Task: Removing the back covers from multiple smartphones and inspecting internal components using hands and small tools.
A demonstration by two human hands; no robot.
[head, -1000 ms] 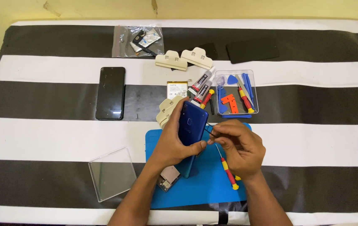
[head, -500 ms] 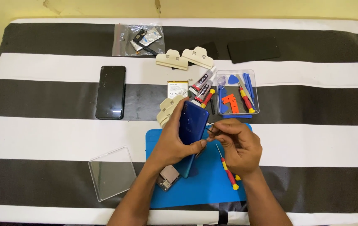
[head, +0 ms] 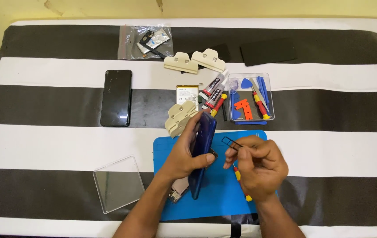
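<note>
Two hands work at frame centre: your left hand (head: pixel 184 154) grips one blue phone (head: pixel 201 152) on edge above the blue mat (head: pixel 217 198); your right hand (head: pixel 257 165) pinches one small tray (head: pixel 230 142).

a phone repair bench: blue work mat (head: pixel 223 200), tray of small tools (head: pixel 251 98), glue tubes (head: pixel 214 88), spare battery (head: pixel 186 95)

Blue phone (head: pixel 202 154): glossy dark-blue body, stood on edge, long axis running front-to-back, top end tilted toward the desk's far edge, bottom end down on the blue mat (head: pixel 215 198) near the front edge, roughly mid-desk. Small tray (head: pixel 231 142): thin dark rectangular frame, held up just right of the phone's side, apart from it, tilted.
</note>
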